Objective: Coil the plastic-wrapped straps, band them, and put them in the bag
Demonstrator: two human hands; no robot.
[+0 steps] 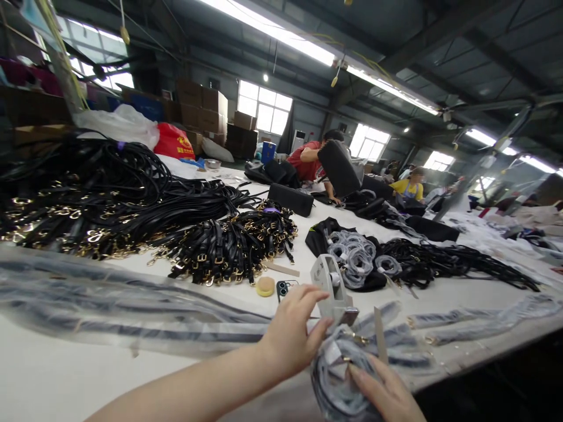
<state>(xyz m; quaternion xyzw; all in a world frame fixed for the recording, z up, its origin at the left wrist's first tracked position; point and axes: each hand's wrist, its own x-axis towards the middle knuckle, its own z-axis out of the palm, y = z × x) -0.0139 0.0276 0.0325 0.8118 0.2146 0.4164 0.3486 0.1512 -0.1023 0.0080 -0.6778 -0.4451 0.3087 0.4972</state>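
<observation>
My right hand (387, 388) grips a coiled strap (338, 381) wrapped in clear plastic, its thumb pressed near a white tag on the coil. Gold-coloured clips show at the top of the bundle. Just left of the coil, my left hand (294, 328) is raised with fingers and thumb apart, and I see nothing between them. Close beyond its fingertips stands a pale grey tape dispenser (328, 287). Behind the left hand lie a phone (284, 287) and a round yellow tape roll (265, 286).
Black straps with gold buckles (220, 246) are heaped at left, with long plastic-wrapped straps (132, 316) in front. Wrapped coils (354, 255) sit on black fabric beyond the dispenser. Across the table, a person in red (307, 159) handles a black bag (341, 167). The table edge runs along the lower right.
</observation>
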